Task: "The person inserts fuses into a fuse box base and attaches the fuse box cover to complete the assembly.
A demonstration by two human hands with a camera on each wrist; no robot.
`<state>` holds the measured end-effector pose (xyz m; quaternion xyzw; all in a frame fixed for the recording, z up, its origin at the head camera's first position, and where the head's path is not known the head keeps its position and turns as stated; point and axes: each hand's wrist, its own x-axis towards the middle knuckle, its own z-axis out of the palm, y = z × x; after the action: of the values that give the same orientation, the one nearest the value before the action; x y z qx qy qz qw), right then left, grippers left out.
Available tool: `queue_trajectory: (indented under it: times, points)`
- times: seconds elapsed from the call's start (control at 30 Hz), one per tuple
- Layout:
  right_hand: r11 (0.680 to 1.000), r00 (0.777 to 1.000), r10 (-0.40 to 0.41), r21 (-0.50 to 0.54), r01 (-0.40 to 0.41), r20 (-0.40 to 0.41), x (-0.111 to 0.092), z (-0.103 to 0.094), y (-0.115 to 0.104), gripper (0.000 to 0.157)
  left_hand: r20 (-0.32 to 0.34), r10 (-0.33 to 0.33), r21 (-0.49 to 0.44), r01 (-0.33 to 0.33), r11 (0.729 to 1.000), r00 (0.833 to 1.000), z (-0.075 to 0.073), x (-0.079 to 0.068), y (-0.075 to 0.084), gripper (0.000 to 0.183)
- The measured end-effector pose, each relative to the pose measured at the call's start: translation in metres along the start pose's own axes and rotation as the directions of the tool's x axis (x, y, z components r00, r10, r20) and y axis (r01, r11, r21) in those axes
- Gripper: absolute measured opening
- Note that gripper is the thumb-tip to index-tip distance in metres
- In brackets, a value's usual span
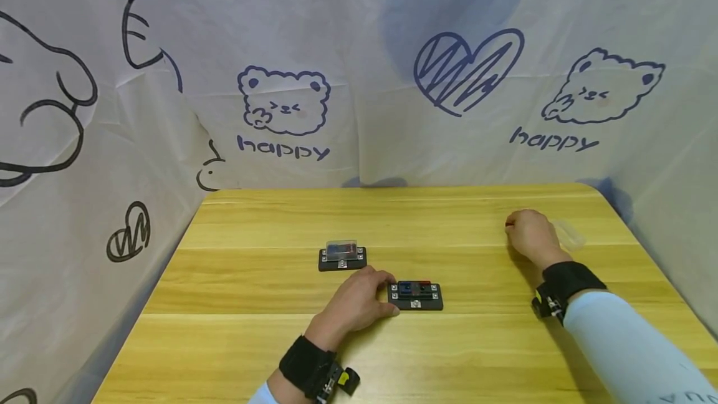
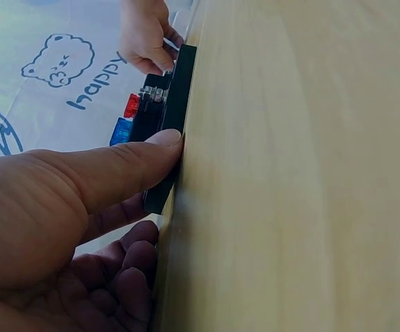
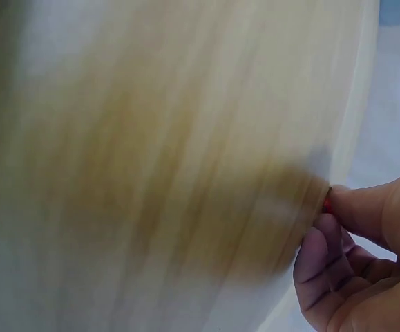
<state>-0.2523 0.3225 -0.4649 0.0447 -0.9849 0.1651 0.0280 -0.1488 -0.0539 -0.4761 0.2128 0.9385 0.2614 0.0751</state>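
Note:
My left hand grips the left end of a black fuse block between thumb and fingers. This block has no cover; red and blue fuses stand up from it, with metal screw terminals at its ends. The thumb lies against the near edge of its base. Over at the far right of the table, my right hand pinches a small red fuse between thumb and index finger, close to the tabletop. Most of that fuse is hidden by the fingertips.
A second fuse block with a clear cover sits behind and left of my left hand. A transparent piece lies just right of my right hand. White cloth walls with drawings stand around the wooden table.

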Motion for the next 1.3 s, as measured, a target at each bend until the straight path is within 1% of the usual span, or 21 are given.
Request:
queue_trajectory:
  times: [0.3,0.4,0.47,0.53,0.63,0.73,0.87,1.0,1.07,1.17,1.3]
  points:
    - [0.998,0.999,0.049,0.024,-0.049,0.009,-0.001,0.000,0.001,0.014,0.006,0.001,-0.005,-0.001,1.000,1.000,0.000,0.000,-0.001,0.054]
    - [0.997,0.998,0.065,0.049,-0.065,0.010,-0.004,0.001,-0.001,0.015,0.008,-0.002,-0.008,0.002,1.000,1.000,0.000,0.000,-0.001,0.054]
    - [0.996,0.998,0.057,0.073,-0.057,0.004,-0.008,0.001,-0.006,0.015,0.009,-0.003,-0.009,0.003,1.000,1.000,0.000,0.000,-0.001,0.054]
    - [0.995,1.000,0.026,0.096,-0.025,-0.013,-0.013,0.002,-0.013,0.015,0.008,-0.002,-0.009,0.002,1.000,1.000,0.001,0.000,-0.001,0.054]
    - [0.991,0.998,-0.049,0.123,0.054,-0.044,-0.024,0.003,-0.030,0.012,0.007,0.000,-0.008,0.000,1.000,1.000,0.001,-0.001,-0.001,0.055]
    - [0.982,0.988,-0.129,0.129,0.139,-0.080,-0.037,0.005,-0.052,0.010,0.004,0.001,-0.012,-0.001,1.000,1.000,0.001,-0.001,-0.001,0.054]
    - [0.966,0.976,-0.200,0.150,0.211,-0.089,-0.057,0.011,-0.082,0.013,0.001,0.003,-0.017,-0.003,1.000,1.000,0.000,-0.001,-0.002,0.054]
    - [0.948,0.967,-0.240,0.195,0.251,-0.082,-0.076,0.020,-0.108,0.010,0.003,0.009,-0.023,-0.009,1.000,1.000,-0.001,-0.001,-0.002,0.053]
    - [0.941,0.965,-0.247,0.218,0.259,-0.084,-0.083,0.024,-0.119,0.008,0.007,0.009,-0.028,-0.008,1.000,1.000,-0.001,-0.001,-0.003,0.053]
    - [0.932,0.964,-0.253,0.245,0.267,-0.089,-0.091,0.028,-0.130,0.005,0.009,0.005,-0.031,-0.005,1.000,1.000,0.000,0.000,-0.003,0.053]
    - [0.921,0.955,-0.287,0.251,0.297,-0.078,-0.099,0.032,-0.137,0.005,0.006,0.004,-0.029,-0.004,1.000,1.000,0.000,0.000,-0.002,0.053]
